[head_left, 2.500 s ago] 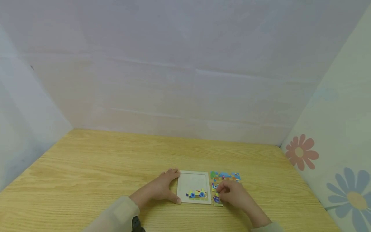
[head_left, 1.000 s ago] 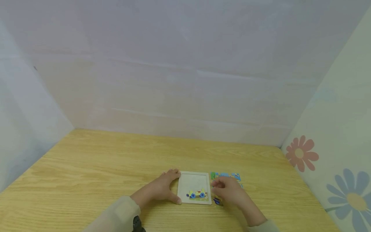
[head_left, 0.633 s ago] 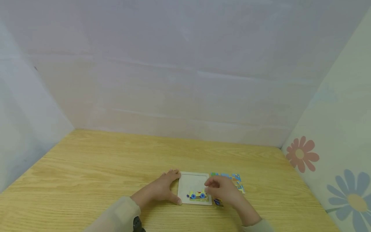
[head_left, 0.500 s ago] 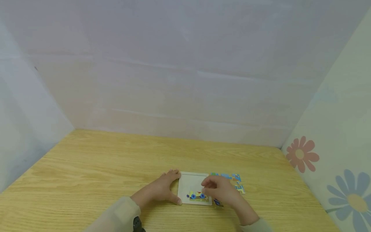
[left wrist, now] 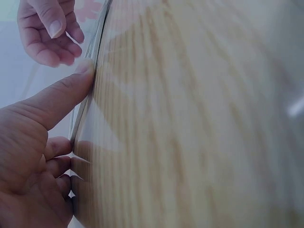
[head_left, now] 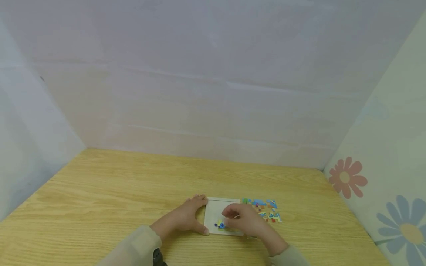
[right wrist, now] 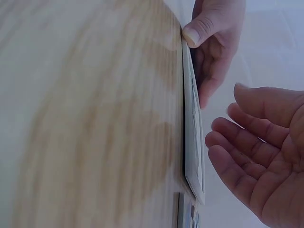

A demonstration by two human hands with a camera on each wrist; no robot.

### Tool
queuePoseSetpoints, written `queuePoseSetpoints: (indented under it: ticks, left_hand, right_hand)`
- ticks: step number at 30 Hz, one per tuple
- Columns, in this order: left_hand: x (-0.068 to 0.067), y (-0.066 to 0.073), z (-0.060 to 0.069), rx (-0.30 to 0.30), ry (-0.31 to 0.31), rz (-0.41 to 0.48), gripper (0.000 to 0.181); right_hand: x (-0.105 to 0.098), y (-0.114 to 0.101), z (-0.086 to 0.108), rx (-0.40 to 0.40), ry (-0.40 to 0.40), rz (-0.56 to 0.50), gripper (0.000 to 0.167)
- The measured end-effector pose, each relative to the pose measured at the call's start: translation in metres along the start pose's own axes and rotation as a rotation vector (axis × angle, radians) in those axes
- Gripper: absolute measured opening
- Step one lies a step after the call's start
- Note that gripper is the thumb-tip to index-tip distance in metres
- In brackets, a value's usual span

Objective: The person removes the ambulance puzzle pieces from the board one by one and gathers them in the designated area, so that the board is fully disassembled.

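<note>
A pale square puzzle tray (head_left: pixel 212 207) lies on the table, with pieces of a yellow vehicle with blue wheels (head_left: pixel 222 225) in its lower part. At the tray's left side my left hand (head_left: pixel 189 214) holds the frame, thumb at the near corner and fingers at the far one. Over the tray's right half hovers my right hand (head_left: pixel 244 220), hiding part of the picture. In the right wrist view, the right hand's fingers (right wrist: pixel 242 147) are loosely bent, apart from the thumb, and nothing shows between them.
Several colourful loose puzzle pieces (head_left: pixel 264 204) lie right of the tray; one near the front is mostly hidden by the right hand. The wooden table (head_left: pixel 133 177) meets pale walls at the back and sides.
My right hand has moved left from the loose pieces to above the tray, uncovering pieces at the right. The left hand stays at the tray's left side.
</note>
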State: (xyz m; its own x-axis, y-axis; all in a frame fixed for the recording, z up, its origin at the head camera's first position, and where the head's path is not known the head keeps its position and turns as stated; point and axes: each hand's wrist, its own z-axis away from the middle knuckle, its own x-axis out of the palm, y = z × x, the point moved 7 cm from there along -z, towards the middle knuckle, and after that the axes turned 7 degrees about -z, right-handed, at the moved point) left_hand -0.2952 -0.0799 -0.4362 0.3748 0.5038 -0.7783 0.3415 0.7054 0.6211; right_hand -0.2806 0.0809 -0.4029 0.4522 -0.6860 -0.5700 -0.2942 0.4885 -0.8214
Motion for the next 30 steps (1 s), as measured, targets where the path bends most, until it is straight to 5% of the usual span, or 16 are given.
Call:
queuePoseSetpoints:
  ticks: [30]
  left_hand:
    - [0.000,-0.001,0.001,0.002,0.009,-0.027,0.095]
  right_hand:
    - [0.019,-0.001,-0.013,-0.014,-0.091,0.242,0.031]
